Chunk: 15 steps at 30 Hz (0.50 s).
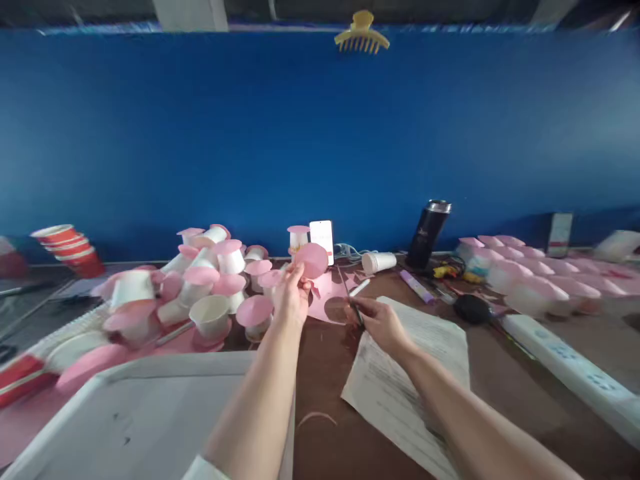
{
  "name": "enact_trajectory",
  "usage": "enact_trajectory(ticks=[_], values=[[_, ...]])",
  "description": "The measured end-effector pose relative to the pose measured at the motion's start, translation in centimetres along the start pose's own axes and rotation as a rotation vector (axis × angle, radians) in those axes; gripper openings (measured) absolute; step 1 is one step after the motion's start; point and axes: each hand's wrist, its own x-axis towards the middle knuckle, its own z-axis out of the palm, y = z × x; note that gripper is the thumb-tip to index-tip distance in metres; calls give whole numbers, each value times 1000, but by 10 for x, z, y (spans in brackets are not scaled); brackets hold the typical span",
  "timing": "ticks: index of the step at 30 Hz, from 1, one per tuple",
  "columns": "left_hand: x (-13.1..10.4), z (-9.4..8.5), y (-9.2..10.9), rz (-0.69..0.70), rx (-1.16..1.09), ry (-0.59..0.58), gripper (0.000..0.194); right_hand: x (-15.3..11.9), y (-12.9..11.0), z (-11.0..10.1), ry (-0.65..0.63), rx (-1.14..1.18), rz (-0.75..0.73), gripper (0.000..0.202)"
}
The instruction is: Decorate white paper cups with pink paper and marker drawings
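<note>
Near the middle of the view, my left hand (295,293) pinches a round pink paper disc (313,260) by its lower left edge. To its right, my right hand (377,320) is closed on dark-handled scissors (356,311), whose blades point up and away. The scissors and the disc are apart. Beneath and behind them, cut pink paper (327,300) lies on the brown table (320,373). A printed sheet (380,393) lies under my right forearm. Many white paper cups with pink discs (230,257) crowd the left side.
A white board (175,407) lies front left. Red cups (75,250) stand far left. A phone (323,240) leans at the back, with stacked white cups (379,261) and a black bottle (429,233) to its right. A power strip (565,360) and more pink-topped cups (535,287) are at right.
</note>
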Motion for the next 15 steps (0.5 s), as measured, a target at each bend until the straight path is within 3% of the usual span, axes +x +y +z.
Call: enact_trajectory(ticks=[7, 12, 15], values=[[2, -3, -10, -30, 161, 63, 27, -1, 3, 0, -30, 12, 2, 53], [2, -5, -12, -55, 173, 105, 28, -2, 4, 2, -72, 35, 4, 51], [2, -4, -11, -34, 171, 125, 30, -1, 11, 1, -52, -67, -34, 46]])
